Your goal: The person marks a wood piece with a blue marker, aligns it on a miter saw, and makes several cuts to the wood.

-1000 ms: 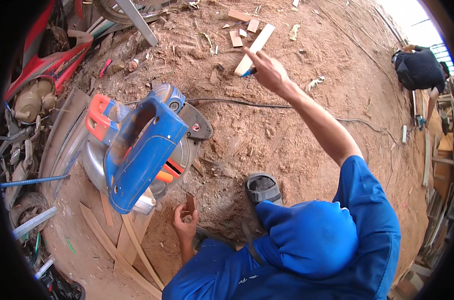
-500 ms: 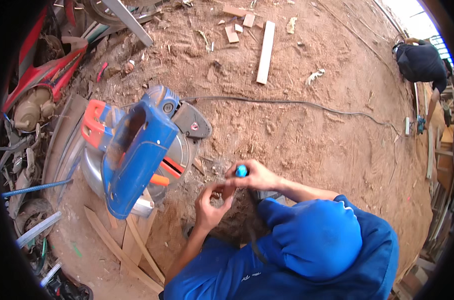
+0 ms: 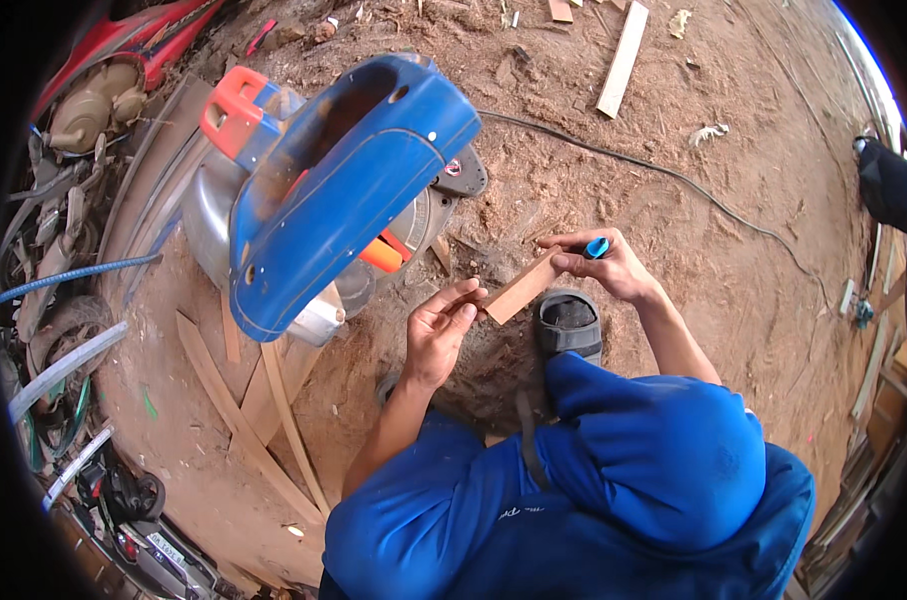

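A short wooden block [image 3: 522, 288] is held level between my two hands, above the ground near my foot. My left hand [image 3: 438, 338] pinches its left end between thumb and fingers. At the other end, my right hand [image 3: 619, 268] grips the block with thumb and fingertips. Tucked in that same right hand is a slim, bright blue marker-like thing [image 3: 597, 247], only its rounded end showing. Left of the hands stands a blue miter saw [image 3: 359, 190] with an orange handle part; its housing hides most of the blade.
A black cable [image 3: 664, 170] runs across the sawdust-covered ground. Long wooden strips [image 3: 239, 420] lie below the saw, and a pale board [image 3: 624, 60] lies farther off. Metal scrap and motorcycle parts [image 3: 94, 110] crowd the left. A person [image 3: 889, 185] is at the far right.
My hands have moved apart and slightly up, and the wooden block now shows clearly between them. The view has shifted, so the saw appears larger and the co-worker nearer the edge.
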Motion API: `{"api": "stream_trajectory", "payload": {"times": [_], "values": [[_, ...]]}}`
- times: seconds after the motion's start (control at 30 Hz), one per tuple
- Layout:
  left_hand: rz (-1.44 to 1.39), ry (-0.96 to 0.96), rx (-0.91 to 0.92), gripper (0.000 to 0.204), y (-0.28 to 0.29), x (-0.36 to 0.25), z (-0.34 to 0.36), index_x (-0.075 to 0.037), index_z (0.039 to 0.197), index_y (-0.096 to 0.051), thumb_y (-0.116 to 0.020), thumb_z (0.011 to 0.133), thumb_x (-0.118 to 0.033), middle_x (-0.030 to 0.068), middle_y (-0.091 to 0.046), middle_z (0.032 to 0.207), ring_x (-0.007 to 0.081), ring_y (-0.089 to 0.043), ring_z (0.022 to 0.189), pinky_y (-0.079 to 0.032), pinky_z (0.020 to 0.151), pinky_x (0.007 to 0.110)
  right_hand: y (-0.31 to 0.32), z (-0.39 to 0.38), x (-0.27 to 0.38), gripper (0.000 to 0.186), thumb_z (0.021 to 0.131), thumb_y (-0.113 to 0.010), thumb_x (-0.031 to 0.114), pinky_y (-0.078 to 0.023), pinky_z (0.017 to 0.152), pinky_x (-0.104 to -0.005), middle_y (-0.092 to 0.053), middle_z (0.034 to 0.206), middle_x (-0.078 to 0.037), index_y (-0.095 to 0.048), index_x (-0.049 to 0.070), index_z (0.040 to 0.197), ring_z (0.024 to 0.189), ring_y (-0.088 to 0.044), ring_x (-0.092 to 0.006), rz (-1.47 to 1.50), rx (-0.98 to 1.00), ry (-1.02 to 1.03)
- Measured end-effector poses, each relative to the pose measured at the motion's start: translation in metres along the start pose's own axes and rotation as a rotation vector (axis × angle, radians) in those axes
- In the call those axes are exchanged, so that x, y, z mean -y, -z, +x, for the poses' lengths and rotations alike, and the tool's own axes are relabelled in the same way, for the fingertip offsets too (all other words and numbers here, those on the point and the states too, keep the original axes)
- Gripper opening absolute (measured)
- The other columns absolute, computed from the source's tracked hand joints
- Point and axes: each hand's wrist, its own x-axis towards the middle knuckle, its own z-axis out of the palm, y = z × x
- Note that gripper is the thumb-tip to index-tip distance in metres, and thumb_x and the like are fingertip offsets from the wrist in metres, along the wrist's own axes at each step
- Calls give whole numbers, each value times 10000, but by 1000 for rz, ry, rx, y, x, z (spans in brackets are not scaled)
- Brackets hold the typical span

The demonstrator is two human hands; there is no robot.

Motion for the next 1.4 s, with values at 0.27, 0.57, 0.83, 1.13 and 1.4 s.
{"api": "stream_trajectory", "payload": {"times": [0.27, 0.57, 0.83, 1.13, 1.4], "values": [[19, -35, -20, 260, -4, 4, 0, 22, 1217, -659, -643, 957, 21, 107, -708, 1122, 147, -671, 1022, -565, 907, 282, -4, -2, -4, 359, 916, -746, 225, -502, 759, -264, -736, 941, -29, -721, 62, 1235, 857, -630, -81, 8, -17, -72], [269, -141, 11, 121, -1, -2, 0, 28, 1053, -701, -679, 953, -35, 78, -713, 1025, 127, -674, 897, -571, 804, 264, -18, -1, -26, 391, 917, -748, 283, -431, 633, -240, -661, 835, 17, -719, 51, 1230, 705, -535, -68, 118, -33, -105], [288, -145, 48, 85, 5, -7, 1, 23, 999, -698, -688, 946, -43, 81, -709, 953, 124, -677, 819, -569, 722, 270, -28, -2, -41, 361, 937, -724, 195, -426, 632, -246, -638, 858, 3, -680, -11, 1230, 709, -523, -77, 362, -73, -226], [355, -144, 82, 103, 7, -9, -2, 1, 948, -653, -667, 975, -98, 42, -663, 845, 92, -636, 708, -531, 635, 249, -36, -5, -40, 422, 917, -725, 235, -468, 755, -311, -696, 1016, -59, -663, -10, 1256, 910, -622, -148, 361, -61, -285], [526, -300, 37, 136, 13, 5, -7, -2, 930, -619, -634, 999, -118, 24, -621, 828, 60, -567, 695, -466, 603, 246, -42, -7, -42, 347, 969, -661, 161, -424, 640, -262, -669, 949, -63, -636, -40, 1250, 767, -570, -113, 370, -76, -315]]}}
